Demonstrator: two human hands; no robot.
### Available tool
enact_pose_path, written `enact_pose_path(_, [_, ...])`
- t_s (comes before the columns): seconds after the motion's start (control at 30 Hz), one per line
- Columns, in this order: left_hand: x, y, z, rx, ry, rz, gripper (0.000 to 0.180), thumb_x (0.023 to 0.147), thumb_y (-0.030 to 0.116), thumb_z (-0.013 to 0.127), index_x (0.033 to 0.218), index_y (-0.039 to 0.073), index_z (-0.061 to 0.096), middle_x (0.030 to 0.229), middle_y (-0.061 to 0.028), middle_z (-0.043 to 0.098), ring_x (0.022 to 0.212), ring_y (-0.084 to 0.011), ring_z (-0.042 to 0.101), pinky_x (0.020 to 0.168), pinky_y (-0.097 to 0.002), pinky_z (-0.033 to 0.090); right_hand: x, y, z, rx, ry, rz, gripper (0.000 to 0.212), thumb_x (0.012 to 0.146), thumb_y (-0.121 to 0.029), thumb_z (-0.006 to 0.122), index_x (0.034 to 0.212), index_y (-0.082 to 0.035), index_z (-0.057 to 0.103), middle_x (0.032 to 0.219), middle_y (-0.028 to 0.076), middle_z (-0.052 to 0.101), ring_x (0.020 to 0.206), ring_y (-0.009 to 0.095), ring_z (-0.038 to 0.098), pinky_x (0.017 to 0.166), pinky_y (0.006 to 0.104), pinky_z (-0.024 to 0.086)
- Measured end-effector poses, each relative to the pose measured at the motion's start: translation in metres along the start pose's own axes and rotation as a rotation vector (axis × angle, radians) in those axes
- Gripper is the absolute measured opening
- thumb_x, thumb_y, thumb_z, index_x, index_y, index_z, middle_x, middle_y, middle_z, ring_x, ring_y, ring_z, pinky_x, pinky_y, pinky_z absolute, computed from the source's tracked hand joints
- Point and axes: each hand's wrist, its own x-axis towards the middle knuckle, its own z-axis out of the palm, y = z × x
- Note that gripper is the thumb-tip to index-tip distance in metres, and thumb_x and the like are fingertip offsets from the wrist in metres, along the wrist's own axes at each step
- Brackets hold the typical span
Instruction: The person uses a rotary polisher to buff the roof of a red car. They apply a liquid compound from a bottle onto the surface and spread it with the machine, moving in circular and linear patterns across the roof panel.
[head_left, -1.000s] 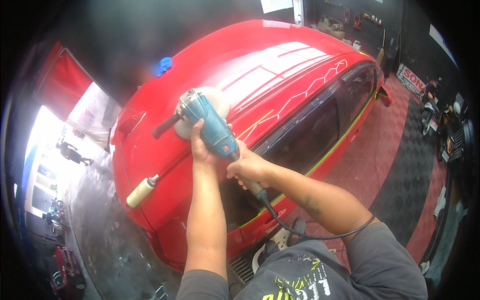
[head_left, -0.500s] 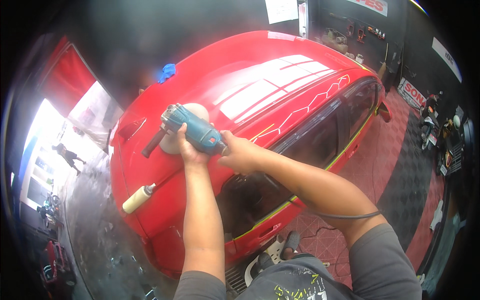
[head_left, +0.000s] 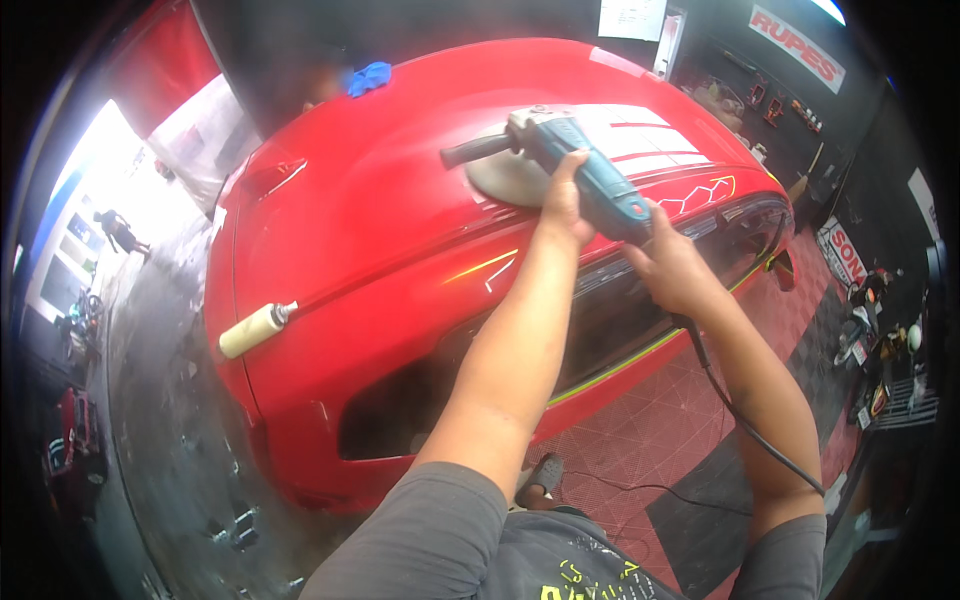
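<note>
Both my hands hold a blue-green polisher (head_left: 592, 178) over the roof of a red car (head_left: 350, 215). My left hand (head_left: 566, 205) wraps round the front of the tool's body. Closed on the rear end near the power cord (head_left: 712, 375) is my right hand (head_left: 672, 262). The polisher's pale round pad (head_left: 508, 180) lies against the roof, partly covered by the tool. A dark side handle (head_left: 474, 152) sticks out to the left, with no hand on it. The cord drapes along my right forearm.
A pale yellow squeeze bottle (head_left: 252, 331) lies on the roof's rear left part. At the far roof edge sits a blue cloth (head_left: 370, 78). Another person (head_left: 120, 232) is in the bright doorway area. Parked motorbikes (head_left: 868, 325) stand at the right wall.
Both hands have carried the polisher right and away from me across the roof, toward the bright reflections. The view has shifted too. The bottle stays lying on the roof.
</note>
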Motion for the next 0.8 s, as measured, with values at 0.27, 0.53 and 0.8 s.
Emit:
enact_pose_path(0.27, [-0.010,0.023,-0.017,0.025,0.152,0.036,0.058,0.093,0.041,0.087,0.135,0.009,0.060,0.117,-0.0088,0.070,0.109,-0.0282,0.070,0.102,-0.0543,0.058,0.023,-0.001,0.025,0.010,-0.016,-0.075,0.073,0.102,-0.023,0.070,0.159,0.006,0.037,0.112,0.035,0.076,0.114,0.051,0.074,0.099,0.0525,0.057])
enact_pose_path(0.53, [-0.047,0.102,-0.076,0.014,0.087,0.274,0.045,0.095,0.033,0.080,0.128,0.009,0.060,0.108,-0.0095,0.071,0.100,-0.0262,0.072,0.095,-0.0472,0.061,0.052,-0.057,0.089,-0.049,-0.098,-0.219,0.074,0.101,-0.022,0.069,0.159,0.009,0.036,0.109,0.040,0.072,0.111,0.056,0.071,0.096,0.0561,0.056])
enact_pose_path(0.8, [-0.089,0.132,-0.085,0.028,0.150,0.384,0.052,0.094,0.037,0.081,0.133,0.009,0.060,0.111,-0.0089,0.071,0.101,-0.0259,0.073,0.093,-0.0471,0.062,0.043,-0.092,0.101,-0.042,-0.170,-0.308,0.073,0.101,-0.022,0.070,0.158,0.009,0.035,0.104,0.034,0.076,0.106,0.051,0.074,0.091,0.0541,0.060])
